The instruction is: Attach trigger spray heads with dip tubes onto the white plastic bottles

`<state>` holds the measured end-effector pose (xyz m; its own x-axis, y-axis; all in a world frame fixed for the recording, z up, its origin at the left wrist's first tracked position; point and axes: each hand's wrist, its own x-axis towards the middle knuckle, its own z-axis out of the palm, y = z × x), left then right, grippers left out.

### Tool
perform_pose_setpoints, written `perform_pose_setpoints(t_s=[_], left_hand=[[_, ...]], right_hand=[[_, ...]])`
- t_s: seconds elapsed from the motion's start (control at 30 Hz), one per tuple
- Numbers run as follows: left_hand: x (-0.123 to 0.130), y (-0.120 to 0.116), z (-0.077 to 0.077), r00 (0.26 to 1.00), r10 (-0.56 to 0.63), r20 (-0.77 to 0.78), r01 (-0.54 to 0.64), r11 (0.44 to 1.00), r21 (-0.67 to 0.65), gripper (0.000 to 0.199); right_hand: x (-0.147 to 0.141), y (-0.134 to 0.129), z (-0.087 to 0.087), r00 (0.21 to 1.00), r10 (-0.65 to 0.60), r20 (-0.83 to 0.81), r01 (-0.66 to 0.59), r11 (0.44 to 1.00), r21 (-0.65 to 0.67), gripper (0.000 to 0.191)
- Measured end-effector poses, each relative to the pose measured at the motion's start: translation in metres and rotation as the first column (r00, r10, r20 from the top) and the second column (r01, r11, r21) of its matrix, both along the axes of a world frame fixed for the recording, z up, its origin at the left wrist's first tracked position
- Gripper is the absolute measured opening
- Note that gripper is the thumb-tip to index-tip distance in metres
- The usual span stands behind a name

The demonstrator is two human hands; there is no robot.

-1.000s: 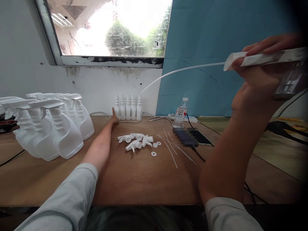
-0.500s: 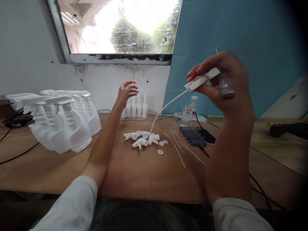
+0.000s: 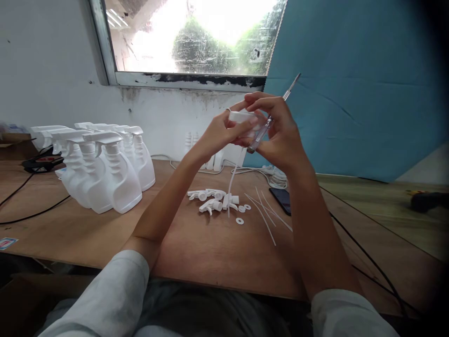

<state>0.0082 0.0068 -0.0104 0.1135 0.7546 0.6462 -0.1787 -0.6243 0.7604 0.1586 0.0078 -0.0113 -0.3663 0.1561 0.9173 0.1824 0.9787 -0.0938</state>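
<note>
My left hand [image 3: 218,135] is closed on a white trigger spray head [image 3: 241,117], held up above the table before the window. A thin white dip tube [image 3: 232,180] hangs from this head, its lower end over the loose parts. Closed around a screwdriver [image 3: 260,135] with a clear handle, my right hand [image 3: 282,133] also touches the spray head with its fingers. The screwdriver's shaft points up and right. Fingers partly hide the spray head. Below lie several loose white spray heads [image 3: 211,205], white washers [image 3: 240,221] and loose dip tubes [image 3: 268,220].
White spray bottles [image 3: 121,185] with trigger heads stand in a group at the left. Smaller white bottles [image 3: 218,160] are by the wall, partly behind my hands. A dark phone [image 3: 280,199] lies beside my right forearm. Black cables [image 3: 368,252] cross the table's right side.
My left hand has moved right and closed on the spray head. My right hand has come left with the spray head and screwdriver. The view has shifted a little.
</note>
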Motion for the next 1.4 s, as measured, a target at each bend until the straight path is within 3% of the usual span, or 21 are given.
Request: perform_pose_setpoints(t_s=[0.17, 0.3, 0.5, 0.6, 0.7, 0.87, 1.0, 1.2, 1.33, 1.4], left_hand=[[-0.008, 0.001, 0.002, 1.000, -0.019, -0.016, 0.021, 0.993, 0.115, 0.032], [-0.009, -0.001, 0.004, 0.994, -0.027, 0.104, 0.010, 0.987, 0.158, 0.031], [-0.008, 0.004, 0.003, 0.995, -0.094, 0.035, 0.084, 0.974, 0.212, 0.037], [-0.010, 0.008, 0.001, 0.993, -0.117, 0.013, 0.111, 0.966, 0.233, 0.041], [-0.014, 0.007, 0.001, 0.992, -0.125, 0.013, 0.120, 0.973, 0.196, 0.042], [-0.017, -0.003, 0.004, 0.999, -0.033, -0.033, 0.036, 0.995, 0.097, 0.031], [-0.014, 0.000, 0.002, 0.991, 0.094, -0.097, -0.084, 0.992, 0.096, 0.027], [-0.010, 0.011, -0.004, 0.975, 0.210, -0.074, -0.203, 0.974, 0.098, 0.017], [-0.016, 0.007, 0.000, 0.965, 0.259, 0.033, -0.261, 0.963, 0.075, 0.010], [-0.020, 0.005, 0.002, 0.959, 0.273, 0.071, -0.277, 0.959, 0.061, 0.012]], right_hand=[[-0.002, 0.007, -0.001, 0.985, -0.077, -0.152, 0.059, 0.991, -0.118, 0.042], [-0.004, 0.012, -0.001, 0.952, -0.148, -0.268, 0.064, 0.952, -0.300, 0.028], [-0.005, 0.004, -0.002, 0.976, 0.045, -0.214, -0.155, 0.831, -0.534, 0.033], [-0.002, 0.004, -0.002, 0.975, 0.041, -0.218, -0.160, 0.810, -0.564, 0.036], [0.001, 0.008, -0.001, 0.984, -0.044, -0.170, -0.055, 0.843, -0.535, 0.039], [-0.002, 0.008, -0.001, 0.972, -0.217, -0.087, 0.182, 0.936, -0.301, 0.042], [-0.007, 0.005, -0.004, 0.940, -0.340, 0.033, 0.340, 0.919, -0.198, 0.047], [-0.014, -0.003, -0.007, 0.934, -0.351, 0.062, 0.357, 0.920, -0.161, 0.056], [-0.010, 0.000, -0.005, 0.900, -0.436, -0.013, 0.431, 0.894, -0.127, 0.057], [-0.003, 0.007, -0.004, 0.899, -0.439, 0.013, 0.432, 0.879, -0.201, 0.055]])
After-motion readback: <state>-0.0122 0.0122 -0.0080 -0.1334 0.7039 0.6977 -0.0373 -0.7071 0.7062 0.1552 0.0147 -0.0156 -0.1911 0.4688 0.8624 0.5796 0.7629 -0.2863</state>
